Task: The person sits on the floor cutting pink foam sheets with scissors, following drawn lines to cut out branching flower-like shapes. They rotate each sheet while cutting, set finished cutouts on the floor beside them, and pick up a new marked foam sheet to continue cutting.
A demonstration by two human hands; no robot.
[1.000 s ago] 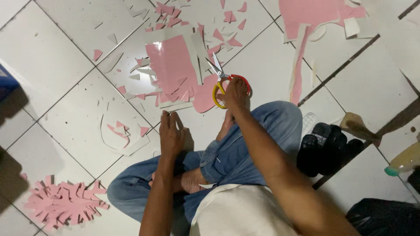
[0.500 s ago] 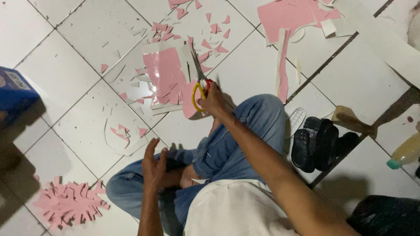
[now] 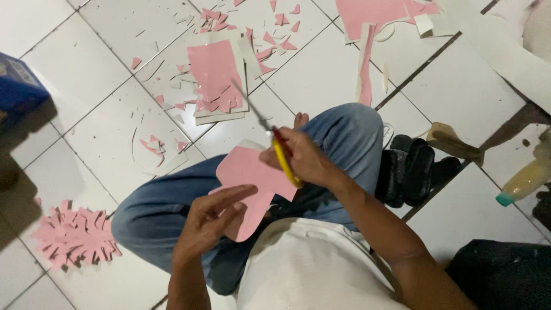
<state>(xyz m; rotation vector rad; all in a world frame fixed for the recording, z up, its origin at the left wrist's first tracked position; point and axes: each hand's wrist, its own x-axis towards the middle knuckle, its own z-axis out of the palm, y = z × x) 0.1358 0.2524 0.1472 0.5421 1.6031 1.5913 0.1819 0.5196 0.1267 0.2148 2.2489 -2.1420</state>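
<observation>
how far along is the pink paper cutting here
Done, by the look of it: a fringed pink paper cutout lies finished on the white tiled floor, with small pink paper scraps scattered further off. In hand: the left hand holds a pink paper piece while the right hand grips yellow-handled scissors at it. Left: a large uncut pink paper sheet lies beyond the knee.

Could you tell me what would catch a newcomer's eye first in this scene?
Probably the pink paper piece held over the lap by the left hand, with the right hand gripping yellow-handled scissors at its upper edge. Next, the pink scraps littering the white tiled floor ahead, and a fringed pink cutout lower left.
</observation>
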